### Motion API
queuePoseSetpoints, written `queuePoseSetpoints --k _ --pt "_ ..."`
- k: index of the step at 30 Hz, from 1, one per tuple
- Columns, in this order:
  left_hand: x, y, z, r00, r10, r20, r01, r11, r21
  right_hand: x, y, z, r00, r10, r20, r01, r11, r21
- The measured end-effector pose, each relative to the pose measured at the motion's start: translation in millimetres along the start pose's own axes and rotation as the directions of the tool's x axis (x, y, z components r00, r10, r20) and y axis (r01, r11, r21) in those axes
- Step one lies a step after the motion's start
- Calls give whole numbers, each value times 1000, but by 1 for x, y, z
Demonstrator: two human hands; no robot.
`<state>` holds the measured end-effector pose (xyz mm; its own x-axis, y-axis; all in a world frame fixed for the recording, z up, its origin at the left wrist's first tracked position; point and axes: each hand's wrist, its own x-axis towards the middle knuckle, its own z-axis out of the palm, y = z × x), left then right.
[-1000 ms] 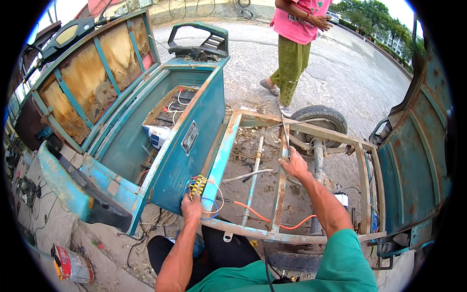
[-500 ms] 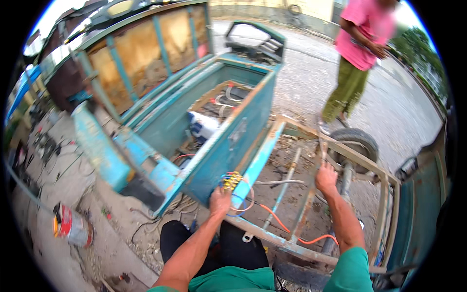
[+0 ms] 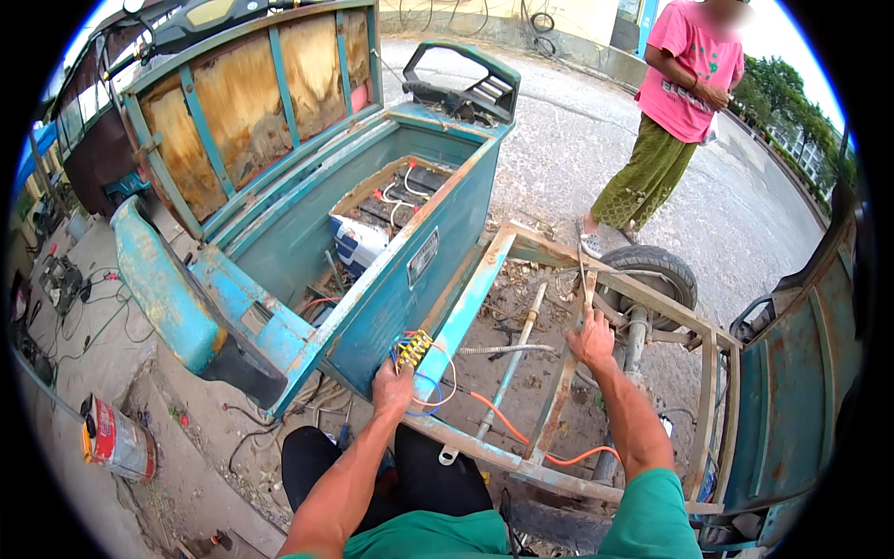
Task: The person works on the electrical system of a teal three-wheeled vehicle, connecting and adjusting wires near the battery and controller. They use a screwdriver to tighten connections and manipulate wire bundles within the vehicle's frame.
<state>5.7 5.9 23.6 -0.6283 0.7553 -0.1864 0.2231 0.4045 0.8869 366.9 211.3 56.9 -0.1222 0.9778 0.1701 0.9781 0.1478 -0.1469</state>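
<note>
**Wire bundle at the corner of the blue vehicle body**

My left hand (image 3: 393, 387) is closed around a bundle of coloured wires (image 3: 416, 349), yellow, red and blue, with a yellow connector part at the top. The bundle is just at the lower corner of the teal metal box (image 3: 410, 279), where it meets the rusty frame (image 3: 521, 456). White and blue loops of wire hang down beside my fingers.

My right hand (image 3: 592, 340) rests on a thin bar of the frame (image 3: 563, 391); the fingers are curled over it, gripping it. An orange cable (image 3: 507, 429) runs under the frame, between my two arms, and a grey metal rod (image 3: 510, 359) lies across the ground there.

Inside the open teal box I see batteries with red and white cables (image 3: 396, 200). Behind it is a worn panel with brown boards (image 3: 251, 93) and a black seat rack (image 3: 466, 79).

To the right, past my right hand, is a tyre (image 3: 656, 270) on its axle. A person in a pink shirt and green trousers (image 3: 675, 121) stands on the road near the tyre. At the far left on the ground stands a red and white can (image 3: 116, 438). My knees in black trousers (image 3: 419, 475) are below the frame.
</note>
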Motion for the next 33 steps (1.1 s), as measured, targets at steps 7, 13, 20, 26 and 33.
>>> queuePoseSetpoints --k 7,13,20,26,33 --pt "0 -8 3 1000 -11 10 12 1000 -14 -11 7 2 996 82 -32 -73 973 220" --pt "2 -9 4 1000 5 7 -4 998 -60 -9 27 20 975 211 -65 -173 915 365" --pt "-4 -2 2 1000 -8 3 8 1000 12 -22 24 5 969 243 31 -236 890 390" --pt "-1 -3 0 1000 -7 2 7 1000 6 -40 42 -19 990 133 -52 -104 920 378" --pt "-1 -8 4 1000 23 5 -22 999 -40 -64 82 -41 978 185 -96 -117 868 483"
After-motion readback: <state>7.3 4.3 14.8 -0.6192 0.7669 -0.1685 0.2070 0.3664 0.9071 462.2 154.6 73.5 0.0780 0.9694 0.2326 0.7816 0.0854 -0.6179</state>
